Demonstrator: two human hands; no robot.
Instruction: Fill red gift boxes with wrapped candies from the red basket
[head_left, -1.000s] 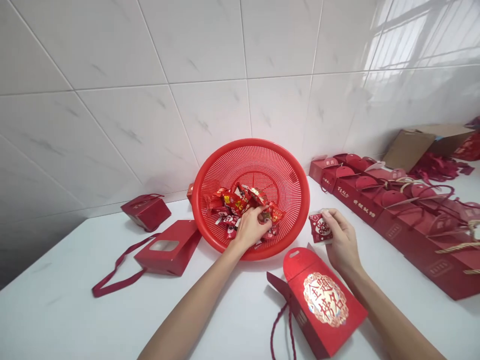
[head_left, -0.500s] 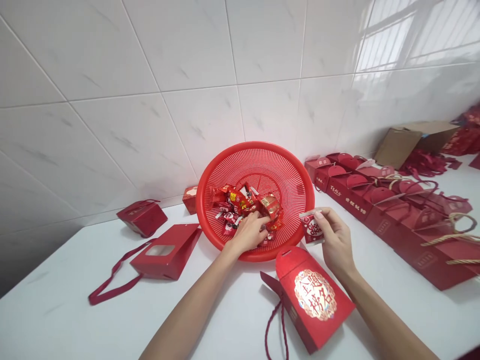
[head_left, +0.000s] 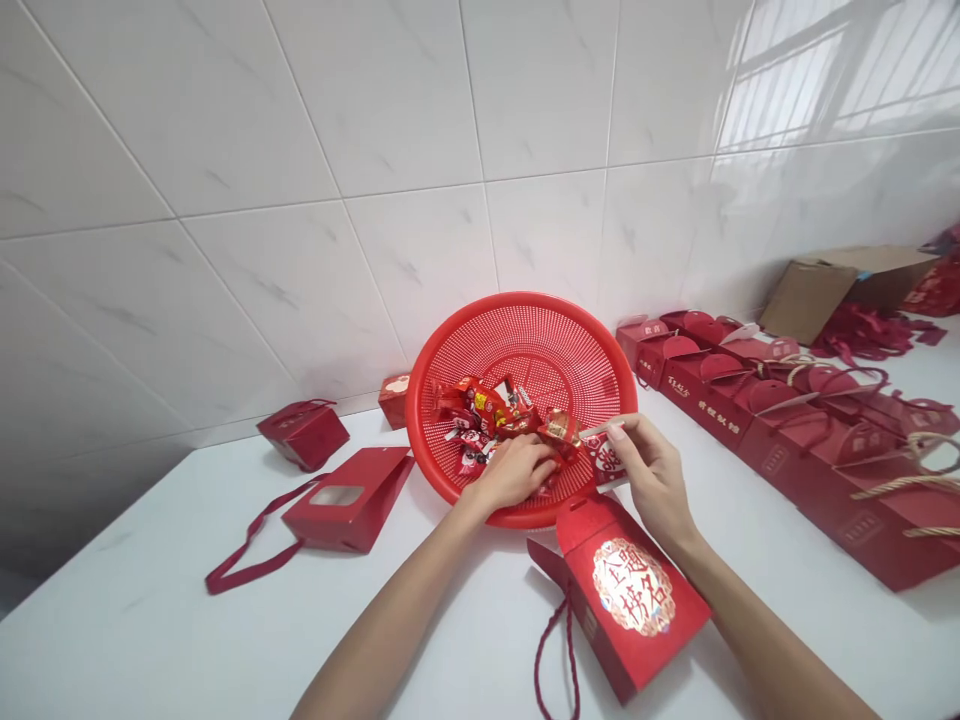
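**Bare left hand (head_left: 514,470) down among the goodies, bare right hand (head_left: 654,470) pinching one**

So the right hand has a small, dark-red plastic packet with white print (head_left: 607,458) gripped between thumb and fingers by its top edge, over the right side of a round, bright-red perforated plastic basket (head_left: 540,335). Left hand reaches over the near rim, fingers curled down into a heap of shiny red wrapped sweets (head_left: 480,405). Can't tell if those fingers have hold of anything, since the tips are hidden. A gold-and-red foil-wrapped piece (head_left: 562,428) sits just past the knuckles, right between the left hand and the packet.

Just in front of the basket there's a bright-red card box with a round gold emblem (head_left: 634,590), lying with its top flap toward the rim and a twisted dark-red cord (head_left: 574,655) trailing off its left side. It's all on a glossy white table (head_left: 187,650).

Over on the left: a red card box with a clear window and ribbon handle (head_left: 367,500), plus a smaller dark-red box (head_left: 304,435) near the wall. Far right is a packed row of dark-red handled gift boxes (head_left: 780,440), with an open brown cardboard carton (head_left: 806,295) beyond.
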